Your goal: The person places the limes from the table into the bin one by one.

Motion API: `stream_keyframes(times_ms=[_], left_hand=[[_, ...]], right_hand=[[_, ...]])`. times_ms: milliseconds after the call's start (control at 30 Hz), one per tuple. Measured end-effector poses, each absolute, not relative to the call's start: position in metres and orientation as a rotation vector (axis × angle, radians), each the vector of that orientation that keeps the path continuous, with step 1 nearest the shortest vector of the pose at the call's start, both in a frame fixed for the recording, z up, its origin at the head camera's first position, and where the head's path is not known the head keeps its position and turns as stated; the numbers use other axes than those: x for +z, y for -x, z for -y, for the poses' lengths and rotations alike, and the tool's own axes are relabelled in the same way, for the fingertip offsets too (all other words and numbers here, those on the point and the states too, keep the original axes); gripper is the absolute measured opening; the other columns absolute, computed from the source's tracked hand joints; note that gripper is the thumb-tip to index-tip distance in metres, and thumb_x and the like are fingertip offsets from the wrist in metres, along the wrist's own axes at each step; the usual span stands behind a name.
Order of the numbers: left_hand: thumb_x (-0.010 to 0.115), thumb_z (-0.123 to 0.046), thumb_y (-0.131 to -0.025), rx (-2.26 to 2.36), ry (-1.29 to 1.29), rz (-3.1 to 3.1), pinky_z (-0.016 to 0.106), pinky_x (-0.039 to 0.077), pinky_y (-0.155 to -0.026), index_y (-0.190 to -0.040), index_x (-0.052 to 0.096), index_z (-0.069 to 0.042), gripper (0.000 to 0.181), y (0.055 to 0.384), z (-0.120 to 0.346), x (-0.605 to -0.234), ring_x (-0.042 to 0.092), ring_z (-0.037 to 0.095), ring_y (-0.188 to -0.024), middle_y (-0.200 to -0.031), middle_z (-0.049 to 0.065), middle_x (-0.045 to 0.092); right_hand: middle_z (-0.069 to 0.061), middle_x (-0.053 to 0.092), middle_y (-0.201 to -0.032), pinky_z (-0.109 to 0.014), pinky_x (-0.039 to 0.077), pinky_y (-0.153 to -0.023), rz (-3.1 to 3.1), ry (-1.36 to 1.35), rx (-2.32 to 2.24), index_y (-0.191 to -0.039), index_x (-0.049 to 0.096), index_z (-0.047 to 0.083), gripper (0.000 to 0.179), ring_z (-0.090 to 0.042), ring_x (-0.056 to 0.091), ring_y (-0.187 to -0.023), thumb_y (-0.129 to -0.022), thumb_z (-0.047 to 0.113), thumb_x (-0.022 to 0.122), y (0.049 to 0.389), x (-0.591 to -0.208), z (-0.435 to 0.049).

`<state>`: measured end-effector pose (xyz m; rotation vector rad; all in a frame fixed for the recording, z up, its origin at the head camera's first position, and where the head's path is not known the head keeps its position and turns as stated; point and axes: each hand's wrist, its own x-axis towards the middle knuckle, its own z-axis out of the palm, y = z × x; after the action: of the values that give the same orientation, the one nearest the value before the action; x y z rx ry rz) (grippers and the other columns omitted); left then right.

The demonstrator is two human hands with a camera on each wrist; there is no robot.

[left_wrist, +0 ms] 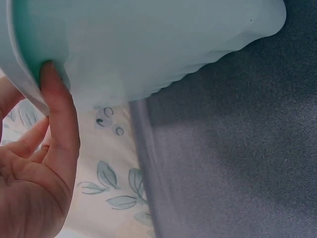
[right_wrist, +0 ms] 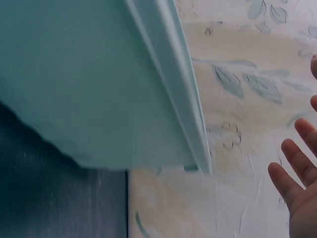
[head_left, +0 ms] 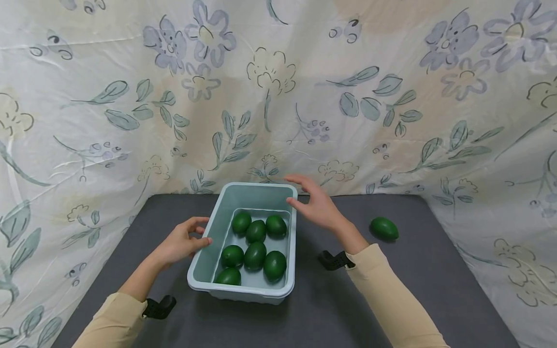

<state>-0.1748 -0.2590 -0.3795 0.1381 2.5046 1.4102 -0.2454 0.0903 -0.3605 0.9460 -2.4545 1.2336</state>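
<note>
A pale blue-green plastic tub (head_left: 201, 263) stands in the middle of the dark table, with several dark green oval fruits (head_left: 255, 256), like limes or small avocados, loose on its floor. My left hand (head_left: 180, 244) grips the tub's left rim, thumb on one side and fingers on the other; the left wrist view shows the hand (left_wrist: 37, 163) pinching that edge. Beyond the right rim, my right hand (head_left: 319, 205) hovers with fingers spread, apart from the tub. In the right wrist view its fingers (right_wrist: 302, 158) hold nothing.
One more dark green fruit (head_left: 384, 228) lies on the table (head_left: 348, 309) to the right of my right forearm. A floral cloth (head_left: 270, 96) hangs behind the table and along both sides. Each wrist wears a black strap (head_left: 159, 308).
</note>
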Motion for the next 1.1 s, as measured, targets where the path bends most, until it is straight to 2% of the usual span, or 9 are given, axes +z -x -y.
stream_keyframes(times_ms=[700,833,1100], left_hand=[[0.065,-0.018,-0.086,1.401,-0.131,-2.502,0.036,0.052,-0.061,-0.140,0.031,-0.004,0.065,0.176,0.259,-0.380,0.062,0.020,-0.078,-0.110,0.019,0.050],[0.064,-0.017,-0.087,1.406,-0.130,-2.496,0.037,0.051,-0.061,-0.140,0.030,-0.004,0.064,0.175,0.259,-0.380,0.062,0.020,-0.077,-0.110,0.019,0.050],[0.064,-0.016,-0.087,1.422,-0.127,-2.487,0.038,0.052,-0.061,-0.140,0.030,-0.005,0.064,0.175,0.259,-0.380,0.062,0.020,-0.078,-0.110,0.019,0.049]], right_hand=[[-0.009,0.043,-0.137,-0.049,0.037,-0.096,2.494,-0.676,1.111,-0.135,0.046,0.015,0.050,-0.031,0.041,-0.125,-0.088,0.021,0.063,0.253,-0.381,-0.192],[-0.013,0.044,-0.136,-0.052,0.038,-0.094,2.510,-0.610,1.056,-0.134,0.046,0.010,0.050,-0.034,0.041,-0.122,-0.088,0.020,0.063,0.253,-0.389,-0.213],[-0.018,0.041,-0.136,-0.057,0.036,-0.093,2.609,-0.445,1.011,-0.136,0.042,0.008,0.053,-0.039,0.038,-0.123,-0.090,0.027,0.060,0.255,-0.406,-0.252]])
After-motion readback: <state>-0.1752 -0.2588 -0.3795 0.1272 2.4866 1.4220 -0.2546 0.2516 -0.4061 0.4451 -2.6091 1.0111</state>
